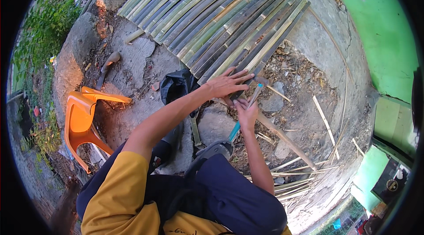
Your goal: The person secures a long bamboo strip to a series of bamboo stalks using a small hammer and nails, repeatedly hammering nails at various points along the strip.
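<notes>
Long split bamboo slats (212, 18) lie side by side in a wide mat on the ground ahead of me. My left hand (227, 84) rests palm down with fingers spread on the slats' near right ends, pressing on them. Just to its right, my right hand (247, 112) is closed around what looks like a hammer (234, 131) with a turquoise handle. The hammer's dark head, partly blurred, is up beside my left fingertips. Under my hands, the lower slat ends are partly hidden.
An orange plastic chair (81, 118) lies tipped at left. A black plastic bag (176, 85) is by my left forearm. A wooden stick (287, 140) and several thin bamboo strips (304, 182) lie at right. Green wall (380, 27) bounds the right side.
</notes>
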{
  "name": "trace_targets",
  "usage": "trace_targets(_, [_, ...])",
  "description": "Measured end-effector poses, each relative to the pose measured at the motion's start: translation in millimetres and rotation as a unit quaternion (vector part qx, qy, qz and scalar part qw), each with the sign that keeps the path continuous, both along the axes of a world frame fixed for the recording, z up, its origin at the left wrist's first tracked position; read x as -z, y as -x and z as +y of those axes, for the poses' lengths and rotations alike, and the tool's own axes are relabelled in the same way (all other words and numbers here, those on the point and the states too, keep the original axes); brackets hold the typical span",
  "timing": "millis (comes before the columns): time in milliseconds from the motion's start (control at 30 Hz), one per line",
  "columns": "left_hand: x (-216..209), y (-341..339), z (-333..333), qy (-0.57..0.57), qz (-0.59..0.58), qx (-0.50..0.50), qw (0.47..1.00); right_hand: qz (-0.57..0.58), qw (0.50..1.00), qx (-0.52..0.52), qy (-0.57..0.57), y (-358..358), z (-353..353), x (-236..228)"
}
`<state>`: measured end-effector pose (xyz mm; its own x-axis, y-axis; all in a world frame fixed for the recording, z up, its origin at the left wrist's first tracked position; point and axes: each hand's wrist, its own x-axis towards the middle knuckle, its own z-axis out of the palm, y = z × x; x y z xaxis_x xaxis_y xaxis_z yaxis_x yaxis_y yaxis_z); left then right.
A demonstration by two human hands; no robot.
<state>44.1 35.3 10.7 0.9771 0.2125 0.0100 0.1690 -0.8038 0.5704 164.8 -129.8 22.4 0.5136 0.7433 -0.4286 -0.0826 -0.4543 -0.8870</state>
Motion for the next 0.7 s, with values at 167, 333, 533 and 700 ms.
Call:
trace_targets(167, [-6.4, -7.1, 5.6, -0.017, 0.025, 0.022, 0.999, -0.005, 1.0, 0.016, 0.005, 2.2, 1.4, -2.5])
trace_targets(333, [-4.3, -5.2, 4.3, -0.01, 0.01, 0.008, 1.0, 0.001, 1.0, 0.019, 0.002, 4.4, 2.8, -5.9])
trace_targets(533, [-0.9, -5.5, 5.1, -0.02, 0.002, 0.012, 1.0, 0.01, 1.0, 0.021, 0.004, 3.5, 1.8, -3.7])
trace_targets(700, [1.9, -6.1, 2.9, -0.028, 0.006, 0.015, 0.999, 0.009, 1.0, 0.021, -0.005, 0.7, -2.7, 4.9])
